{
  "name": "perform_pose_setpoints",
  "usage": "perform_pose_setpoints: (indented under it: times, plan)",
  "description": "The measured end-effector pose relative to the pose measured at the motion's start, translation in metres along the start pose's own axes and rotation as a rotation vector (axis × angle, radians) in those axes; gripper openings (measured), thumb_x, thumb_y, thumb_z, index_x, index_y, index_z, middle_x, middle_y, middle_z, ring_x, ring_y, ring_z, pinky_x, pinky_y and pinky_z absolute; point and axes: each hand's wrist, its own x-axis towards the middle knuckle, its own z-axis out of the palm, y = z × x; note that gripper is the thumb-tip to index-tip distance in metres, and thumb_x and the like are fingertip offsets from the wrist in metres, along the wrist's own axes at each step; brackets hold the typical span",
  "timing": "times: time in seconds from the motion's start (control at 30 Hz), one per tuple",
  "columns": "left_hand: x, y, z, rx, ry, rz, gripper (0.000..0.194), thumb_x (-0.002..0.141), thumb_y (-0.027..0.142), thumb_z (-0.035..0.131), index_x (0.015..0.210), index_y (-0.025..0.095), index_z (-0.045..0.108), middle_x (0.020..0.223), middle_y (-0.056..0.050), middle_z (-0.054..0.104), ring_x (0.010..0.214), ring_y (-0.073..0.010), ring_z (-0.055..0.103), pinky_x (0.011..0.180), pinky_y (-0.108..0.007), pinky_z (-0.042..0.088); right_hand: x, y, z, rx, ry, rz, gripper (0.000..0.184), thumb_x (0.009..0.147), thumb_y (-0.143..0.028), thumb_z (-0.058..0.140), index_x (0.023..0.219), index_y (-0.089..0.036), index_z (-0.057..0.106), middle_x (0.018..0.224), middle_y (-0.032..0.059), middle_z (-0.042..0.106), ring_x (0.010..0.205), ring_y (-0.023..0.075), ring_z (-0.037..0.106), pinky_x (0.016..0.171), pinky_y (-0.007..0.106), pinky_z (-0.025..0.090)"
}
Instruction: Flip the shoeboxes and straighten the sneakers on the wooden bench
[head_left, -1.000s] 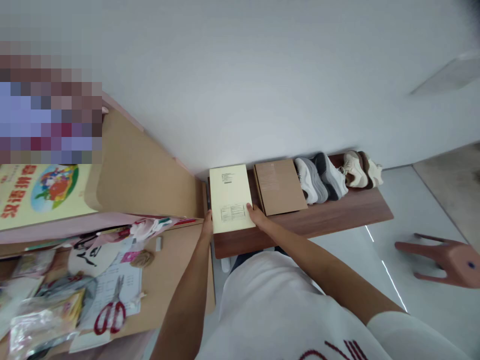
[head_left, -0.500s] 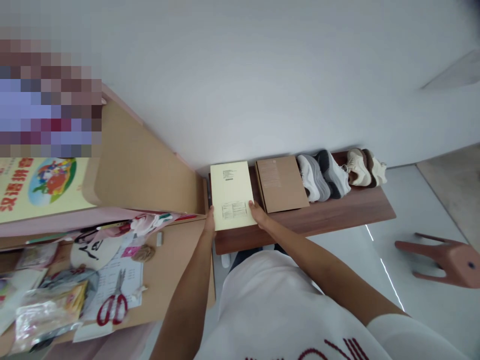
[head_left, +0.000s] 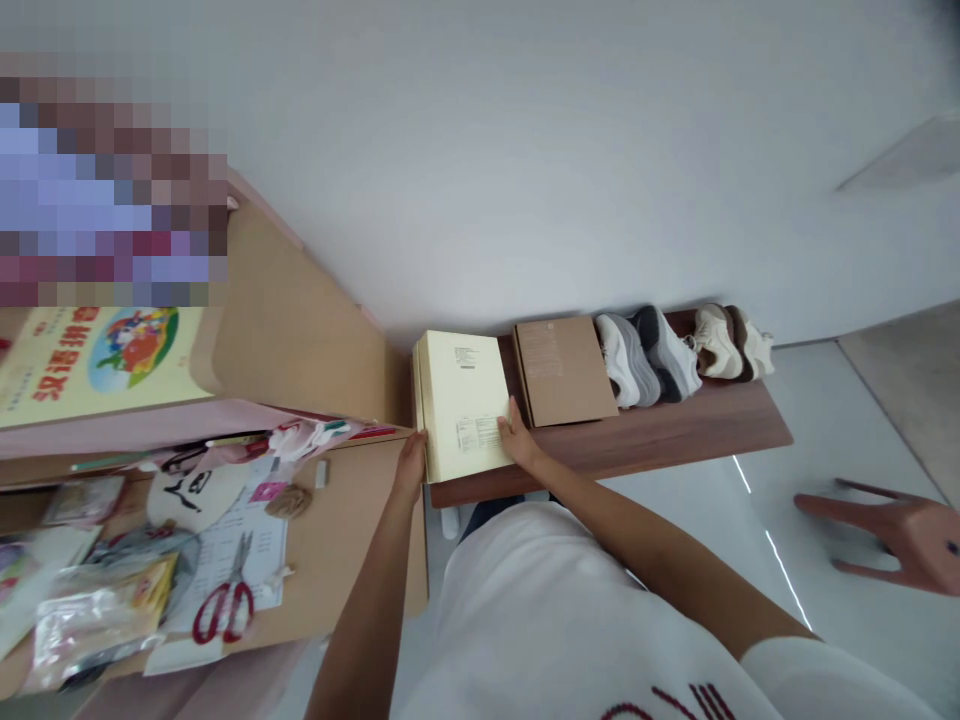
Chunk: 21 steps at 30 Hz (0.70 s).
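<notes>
A cream-coloured box [head_left: 466, 390] with small printed text and a barcode lies on the dark wooden shelf [head_left: 660, 440], slightly turned and tilted. Its left side shows as a thick edge. My right hand [head_left: 519, 437] grips the lower right edge, with the thumb on the top face and the other fingers partly hidden. At the lower left corner my left hand [head_left: 409, 462] is closed against the side, its fingertips mostly out of sight. Just right of the cream box sits a brown cardboard box [head_left: 566, 370], apart from both hands.
Several sneakers [head_left: 667, 355] stand on the shelf's right part. A brown plastic stool [head_left: 892, 530] is on the floor at right. The desk [head_left: 352, 530] at left holds red-handled scissors [head_left: 225, 600], papers and plastic bags. A white wall [head_left: 525, 150] rises behind the shelf.
The cream box has turned and tilted, its near end shifting toward me and its left side coming into view. My left hand has slid slightly left and down.
</notes>
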Motion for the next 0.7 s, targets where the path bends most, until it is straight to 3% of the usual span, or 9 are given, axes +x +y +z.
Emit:
perform_pose_setpoints:
  times: [0.2, 0.43, 0.5, 0.63, 0.7]
  plan:
    - [-0.013, 0.01, 0.007, 0.134, 0.05, 0.047, 0.034, 0.083, 0.052, 0.064, 0.092, 0.02, 0.069, 0.1, -0.007, 0.076, 0.104, -0.0261, 0.068, 0.094, -0.037, 0.051, -0.014, -0.017, 0.01, -0.253, 0.006, 0.011, 0.077, 0.101, -0.06, 0.028, 0.162, -0.013, 0.02, 0.169, 0.0159, 0.015, 0.157, 0.0314, 0.005, 0.125, 0.055, 0.015]
    - [-0.019, 0.015, 0.015, 0.087, 0.035, 0.092, 0.032, 0.085, 0.046, 0.062, 0.101, 0.02, 0.07, 0.111, -0.009, 0.075, 0.115, -0.0265, 0.065, 0.102, -0.039, 0.049, -0.025, -0.049, 0.022, -0.369, -0.055, -0.004, 0.078, 0.101, -0.06, 0.033, 0.162, -0.015, 0.016, 0.17, 0.015, 0.009, 0.157, 0.0328, 0.001, 0.123, 0.057, 0.018]
    - [-0.019, 0.017, 0.016, -0.031, -0.024, 0.045, 0.035, 0.087, 0.046, 0.061, 0.108, 0.019, 0.07, 0.114, -0.009, 0.074, 0.12, -0.0262, 0.064, 0.106, -0.04, 0.048, -0.025, -0.059, 0.024, -0.324, -0.074, 0.009, 0.085, 0.097, -0.067, 0.037, 0.163, -0.017, 0.012, 0.17, 0.0137, 0.005, 0.157, 0.0331, -0.003, 0.124, 0.058, 0.014]
    - [-0.019, 0.022, 0.018, -0.368, -0.292, -0.159, 0.052, 0.091, 0.055, 0.054, 0.123, 0.016, 0.066, 0.115, -0.012, 0.075, 0.121, -0.0294, 0.064, 0.106, -0.043, 0.049, -0.021, -0.075, 0.02, -0.159, -0.09, 0.048, 0.104, 0.086, -0.081, 0.048, 0.163, -0.023, 0.009, 0.171, 0.0105, -0.001, 0.156, 0.0342, -0.011, 0.124, 0.06, 0.003]
    - [-0.02, 0.025, 0.021, -0.457, -0.338, -0.247, 0.057, 0.093, 0.058, 0.05, 0.127, 0.016, 0.064, 0.116, -0.012, 0.075, 0.121, -0.0314, 0.065, 0.105, -0.045, 0.05, -0.019, -0.079, 0.016, -0.115, -0.107, 0.077, 0.111, 0.08, -0.083, 0.053, 0.163, -0.025, 0.007, 0.171, 0.0101, -0.003, 0.155, 0.0352, -0.013, 0.124, 0.061, 0.001]
